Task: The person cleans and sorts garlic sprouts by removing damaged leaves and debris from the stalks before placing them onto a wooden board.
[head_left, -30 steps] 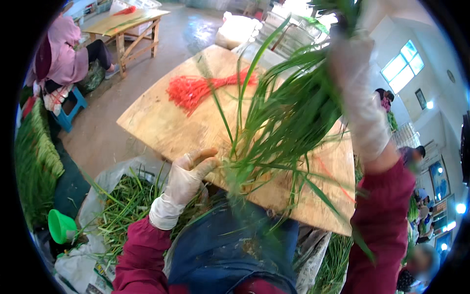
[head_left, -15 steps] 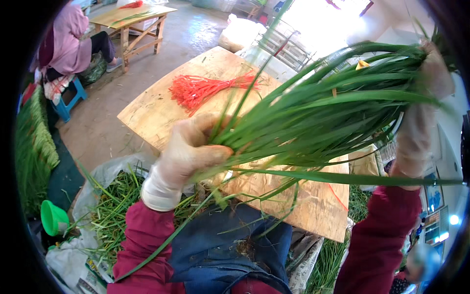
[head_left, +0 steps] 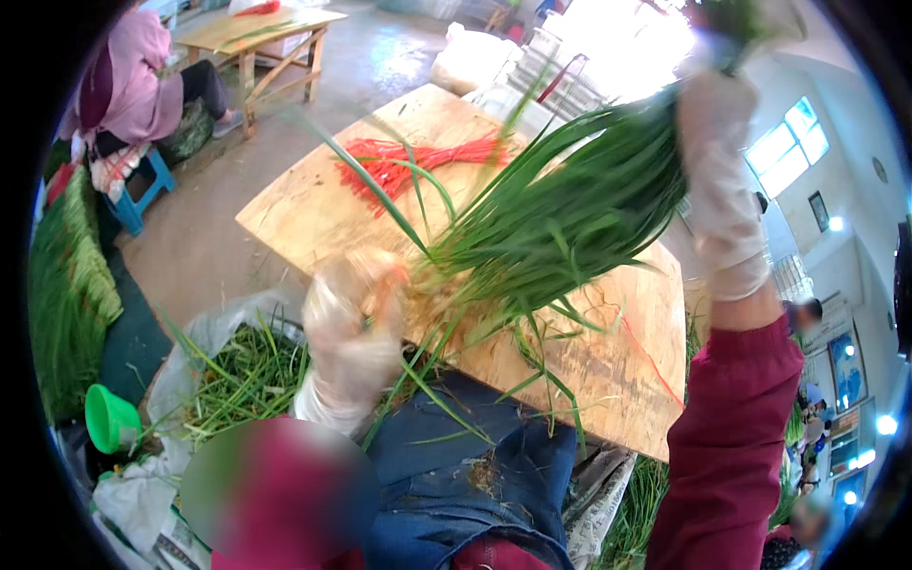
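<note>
A thick bunch of green garlic chives (head_left: 579,214) hangs slantwise over the wooden table, its long flat leaves fanned out. My right hand (head_left: 717,152), in a pale thin glove, is raised and closed round the upper end of the bunch. Near the pale, ragged lower ends is my left hand (head_left: 356,313), gloved too and smeared by motion. Whether its fingers hold any stray leaves cannot be made out. Loose leaves dangle below the bunch and over the table's near edge.
Red ties (head_left: 404,166) lie piled on the wooden table (head_left: 294,214). Leaf trimmings (head_left: 247,375) fill a plastic sack at left, beside a green cup (head_left: 112,420). More chives (head_left: 71,285) stand far left. A person (head_left: 133,76) sits on a blue stool (head_left: 142,195) near another table.
My right hand has moved left and upward with the bunch, which is now steeper. My left hand has come off the lower ends and shifted slightly down.
</note>
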Tool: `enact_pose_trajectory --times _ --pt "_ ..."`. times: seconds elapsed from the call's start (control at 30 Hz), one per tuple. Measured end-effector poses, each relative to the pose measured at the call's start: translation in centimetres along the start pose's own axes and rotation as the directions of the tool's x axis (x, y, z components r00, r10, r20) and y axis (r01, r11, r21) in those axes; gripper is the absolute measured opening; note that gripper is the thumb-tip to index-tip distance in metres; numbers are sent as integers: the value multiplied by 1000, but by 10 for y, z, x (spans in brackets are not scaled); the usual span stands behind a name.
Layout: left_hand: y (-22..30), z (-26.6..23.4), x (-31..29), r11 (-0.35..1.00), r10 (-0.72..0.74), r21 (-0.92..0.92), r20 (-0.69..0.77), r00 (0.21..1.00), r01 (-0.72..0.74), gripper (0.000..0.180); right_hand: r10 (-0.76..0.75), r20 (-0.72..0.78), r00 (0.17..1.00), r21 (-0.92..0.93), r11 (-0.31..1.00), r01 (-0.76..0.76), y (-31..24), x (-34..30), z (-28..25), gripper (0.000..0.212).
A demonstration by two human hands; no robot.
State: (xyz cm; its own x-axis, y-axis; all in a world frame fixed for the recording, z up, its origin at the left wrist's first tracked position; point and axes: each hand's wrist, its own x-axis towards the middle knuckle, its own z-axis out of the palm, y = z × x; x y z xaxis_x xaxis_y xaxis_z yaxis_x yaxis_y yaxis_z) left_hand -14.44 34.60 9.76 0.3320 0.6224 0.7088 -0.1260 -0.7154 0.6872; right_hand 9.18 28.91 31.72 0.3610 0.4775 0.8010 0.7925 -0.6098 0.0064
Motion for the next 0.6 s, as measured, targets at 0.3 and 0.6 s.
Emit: enact_pose_trajectory --times 0.3,0.6 --pt "1 111 3 957 -237 276 578 781 86 69 97 -124 988 199 977 -71 -6 8 -15 15" --pt "-7 93 12 989 -24 -142 159 987 46 27 376 -196 905 706 695 -136 3 32 -53 20"
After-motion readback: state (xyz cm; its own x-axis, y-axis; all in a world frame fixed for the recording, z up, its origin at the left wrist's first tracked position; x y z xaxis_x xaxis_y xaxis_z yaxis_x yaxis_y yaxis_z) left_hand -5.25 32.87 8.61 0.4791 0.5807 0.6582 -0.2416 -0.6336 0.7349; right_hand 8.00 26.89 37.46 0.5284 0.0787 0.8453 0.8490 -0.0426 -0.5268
